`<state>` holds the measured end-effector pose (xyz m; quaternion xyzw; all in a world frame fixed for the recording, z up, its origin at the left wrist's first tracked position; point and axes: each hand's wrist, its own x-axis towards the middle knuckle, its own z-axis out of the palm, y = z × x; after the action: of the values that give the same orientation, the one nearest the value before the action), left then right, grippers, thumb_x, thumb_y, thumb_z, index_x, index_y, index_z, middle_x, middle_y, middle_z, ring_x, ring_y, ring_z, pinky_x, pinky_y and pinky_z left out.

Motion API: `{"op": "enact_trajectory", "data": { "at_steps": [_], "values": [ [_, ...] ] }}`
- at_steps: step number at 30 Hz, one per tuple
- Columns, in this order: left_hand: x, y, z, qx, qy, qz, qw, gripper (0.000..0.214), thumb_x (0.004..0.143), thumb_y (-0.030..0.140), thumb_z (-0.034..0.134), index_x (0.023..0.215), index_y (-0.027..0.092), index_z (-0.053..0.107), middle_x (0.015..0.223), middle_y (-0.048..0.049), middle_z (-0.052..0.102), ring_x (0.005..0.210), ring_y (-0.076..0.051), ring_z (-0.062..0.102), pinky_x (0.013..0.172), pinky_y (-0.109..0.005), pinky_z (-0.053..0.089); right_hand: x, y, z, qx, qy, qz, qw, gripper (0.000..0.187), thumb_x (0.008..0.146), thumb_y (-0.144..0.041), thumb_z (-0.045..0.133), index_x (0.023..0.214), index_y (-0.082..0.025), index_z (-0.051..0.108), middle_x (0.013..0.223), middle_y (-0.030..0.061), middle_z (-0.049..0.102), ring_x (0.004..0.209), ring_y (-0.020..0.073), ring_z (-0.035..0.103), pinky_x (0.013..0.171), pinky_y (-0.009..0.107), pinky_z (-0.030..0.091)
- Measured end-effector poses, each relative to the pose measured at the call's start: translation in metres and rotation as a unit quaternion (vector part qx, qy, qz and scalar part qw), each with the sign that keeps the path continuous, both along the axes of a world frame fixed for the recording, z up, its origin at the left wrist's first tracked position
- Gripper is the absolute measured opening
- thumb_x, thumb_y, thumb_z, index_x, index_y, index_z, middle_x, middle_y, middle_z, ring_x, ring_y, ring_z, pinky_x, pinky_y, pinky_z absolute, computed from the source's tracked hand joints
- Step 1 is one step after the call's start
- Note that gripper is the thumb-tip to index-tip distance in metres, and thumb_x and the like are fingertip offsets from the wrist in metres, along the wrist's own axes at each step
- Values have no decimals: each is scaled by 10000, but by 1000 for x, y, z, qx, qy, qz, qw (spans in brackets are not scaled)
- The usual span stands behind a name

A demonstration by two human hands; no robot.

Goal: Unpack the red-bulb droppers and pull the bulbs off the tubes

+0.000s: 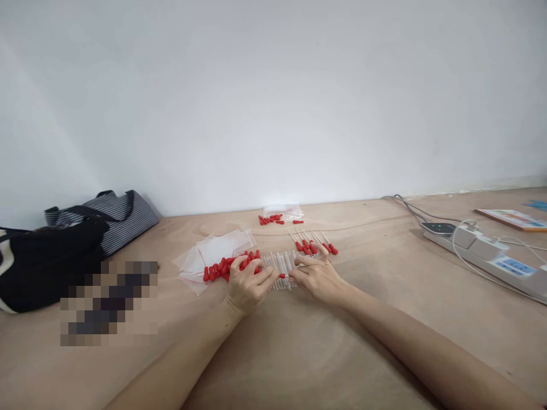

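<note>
My left hand (251,285) is closed, its fingertips pinching a small red rubber bulb (282,276) that points toward the right hand. My right hand (318,280) faces it a short gap away, thumb and fingers pinched together; what they hold is too small to make out. Between and beneath both hands lie many clear glass tubes (278,262) side by side. A pile of red rubber bulbs (220,267) sits by my left hand, partly hidden by it. Just beyond my right hand lie several droppers (305,246), red bulbs fitted on thin clear tubes.
Clear plastic bags (209,253) lie under and behind the bulb pile. More red bulbs (269,219) lie near the wall beside another bag (282,209). A black bag (51,262) and a striped bag (128,216) stand left. A power strip (482,256) with cables and a booklet (513,218) are right.
</note>
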<state>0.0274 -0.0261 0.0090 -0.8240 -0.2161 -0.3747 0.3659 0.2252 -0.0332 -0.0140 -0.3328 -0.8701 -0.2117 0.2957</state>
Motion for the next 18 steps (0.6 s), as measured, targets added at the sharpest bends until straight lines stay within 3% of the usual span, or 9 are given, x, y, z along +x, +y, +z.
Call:
{"op": "enact_trajectory", "data": {
  "at_steps": [4,6,10,12,14,16,18],
  "values": [
    [-25,14,6,-9,-69,74,995,160,796,168,504,746,255,629,663,59,680,634,-146,548,743,-358,287,15,1,2,-52,44,-19,997,247,862,-177,379,664,-186,527,618,-16,626,790,126,542,943,394,87],
    [-38,21,10,-60,-141,129,980,135,801,231,514,767,242,644,711,24,688,684,-167,560,727,-346,313,20,3,5,-96,104,-46,989,238,867,-177,345,735,-193,541,693,-11,646,804,127,556,946,418,74],
    [-54,32,15,-192,-224,175,939,216,772,344,506,802,219,679,799,-34,658,769,-189,566,715,-314,378,18,10,17,-239,220,-128,937,249,875,-238,310,820,-204,551,707,-26,654,785,131,572,940,435,121],
    [-62,38,16,-276,-253,216,902,237,738,375,513,805,230,687,790,-29,647,742,-187,572,679,-298,398,15,17,23,-324,255,-191,891,277,862,-305,327,800,-212,580,724,-28,659,749,136,577,907,407,207],
    [-71,44,16,-371,-279,273,843,254,712,402,523,830,246,686,781,-15,657,698,-183,580,622,-283,405,12,26,26,-376,267,-245,853,319,843,-353,334,773,-213,612,730,-16,661,714,147,579,841,374,286],
    [-82,52,15,-451,-290,319,782,281,695,428,536,865,256,679,801,-5,673,693,-183,592,595,-271,408,9,35,28,-392,263,-274,838,340,824,-364,343,737,-206,632,710,0,659,702,162,580,794,362,316],
    [-93,59,14,-497,-290,346,741,302,685,436,547,893,256,671,841,-6,683,744,-190,604,605,-261,414,2,43,28,-395,253,-293,833,305,795,-347,383,708,-208,640,693,6,659,706,173,582,790,377,310]
  ]
}}
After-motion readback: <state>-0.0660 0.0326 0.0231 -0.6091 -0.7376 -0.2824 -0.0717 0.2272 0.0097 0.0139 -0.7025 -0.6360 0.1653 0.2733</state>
